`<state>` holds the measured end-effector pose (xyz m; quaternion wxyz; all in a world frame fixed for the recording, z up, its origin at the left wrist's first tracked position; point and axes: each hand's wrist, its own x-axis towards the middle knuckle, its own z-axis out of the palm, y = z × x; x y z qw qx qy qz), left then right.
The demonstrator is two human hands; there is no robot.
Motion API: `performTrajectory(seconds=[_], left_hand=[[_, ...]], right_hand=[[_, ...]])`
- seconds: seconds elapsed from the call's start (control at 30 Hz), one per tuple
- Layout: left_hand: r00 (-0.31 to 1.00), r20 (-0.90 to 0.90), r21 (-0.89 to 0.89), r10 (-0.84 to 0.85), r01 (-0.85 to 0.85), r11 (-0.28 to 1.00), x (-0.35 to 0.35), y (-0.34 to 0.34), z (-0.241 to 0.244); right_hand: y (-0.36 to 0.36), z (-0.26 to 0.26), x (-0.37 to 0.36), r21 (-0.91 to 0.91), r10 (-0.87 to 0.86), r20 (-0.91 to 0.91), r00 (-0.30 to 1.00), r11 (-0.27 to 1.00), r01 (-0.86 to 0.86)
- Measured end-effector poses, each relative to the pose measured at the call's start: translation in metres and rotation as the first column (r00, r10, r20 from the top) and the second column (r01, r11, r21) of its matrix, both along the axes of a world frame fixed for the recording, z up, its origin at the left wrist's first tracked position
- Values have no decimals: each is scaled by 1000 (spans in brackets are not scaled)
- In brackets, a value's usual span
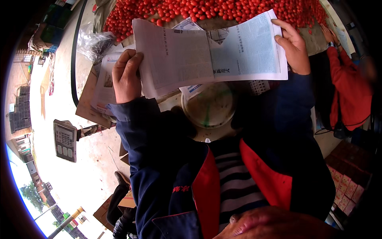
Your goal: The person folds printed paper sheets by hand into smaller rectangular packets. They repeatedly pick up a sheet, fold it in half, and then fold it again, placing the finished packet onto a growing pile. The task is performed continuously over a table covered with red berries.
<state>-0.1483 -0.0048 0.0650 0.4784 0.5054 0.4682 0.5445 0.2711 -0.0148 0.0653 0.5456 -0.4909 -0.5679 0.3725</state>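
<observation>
My left hand [127, 74] pinches the left edge of a stack of printed newspaper sheets [182, 59], and my right hand [292, 47] pinches its right edge. The sheets stretch between both hands, with a fold or seam near the middle and a gap in the paper at its upper part. Just beyond the paper's top edge lies a wide spread of small red tomatoes [209, 9]. Below the paper, a round pale lid or bucket top [209, 104] with green marks shows in part. The paper hides what is right beneath it.
At the left are a crumpled clear plastic bag [94, 41], more newspaper [104, 83] on cardboard, and a weighing scale's keypad panel [65, 140]. A co-worker in a red sleeve [346, 80] has hands by the tomatoes at the right. Stacked printed boxes [346, 188] stand at lower right.
</observation>
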Motion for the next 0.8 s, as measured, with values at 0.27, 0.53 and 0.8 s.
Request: performTrajectory(seconds=[0.27, 0.53, 0.8], left_hand=[[893, 399, 70, -210, 199, 978, 76, -22, 18], [830, 414, 88, -374, 372, 924, 86, -26, -11], [807, 445, 88, -389, 393, 916, 90, -24, -16]], right_hand=[[19, 54, -115, 8, 552, 160, 818, 828, -560], [20, 17, -134, -1, 647, -43, 761, 762, -648], [19, 11, -130, -17, 655, -91, 750, 752, -659]])
